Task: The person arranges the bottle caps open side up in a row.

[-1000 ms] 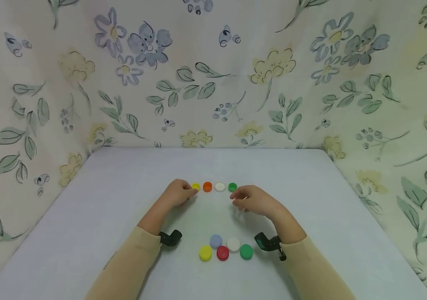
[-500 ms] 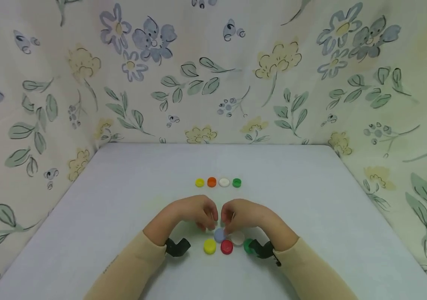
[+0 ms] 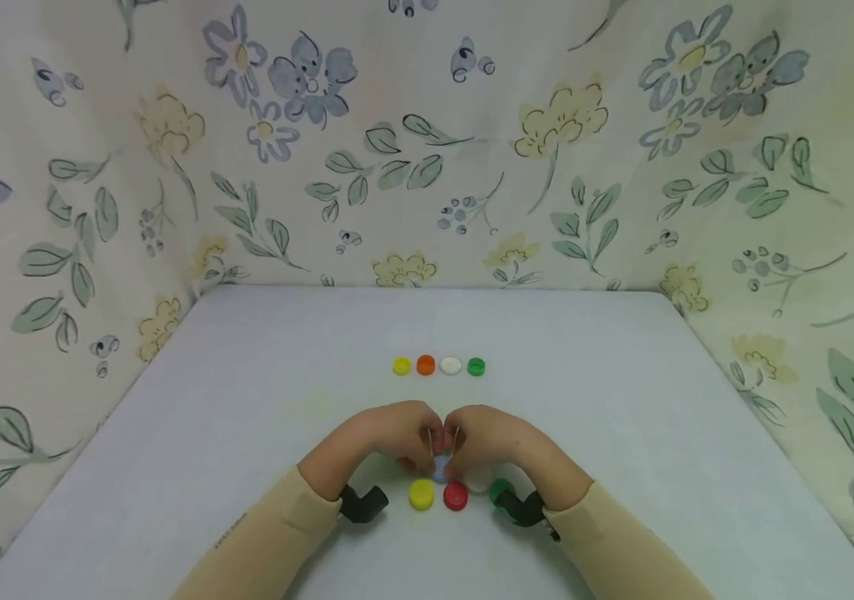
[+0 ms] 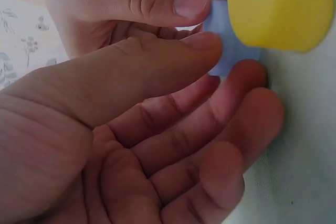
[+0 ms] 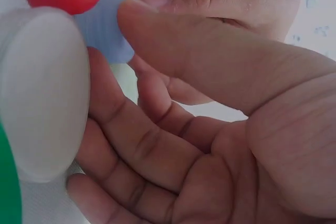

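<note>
Blue cap [image 4: 239, 53] pinched by left hand [image 3: 400, 427] and right hand [image 3: 490, 433] — only the head view shows orange cap [image 3: 426, 365].

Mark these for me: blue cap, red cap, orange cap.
blue cap [image 5: 104, 29]: right wrist view, on its side
red cap [image 3: 455, 494]: head view, on the middle of its top
orange cap [image 3: 426, 366]: head view, on the middle of its visible surface

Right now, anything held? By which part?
The blue cap: left hand and right hand both grip it by its side wall, between thumbs and fingers.
</note>
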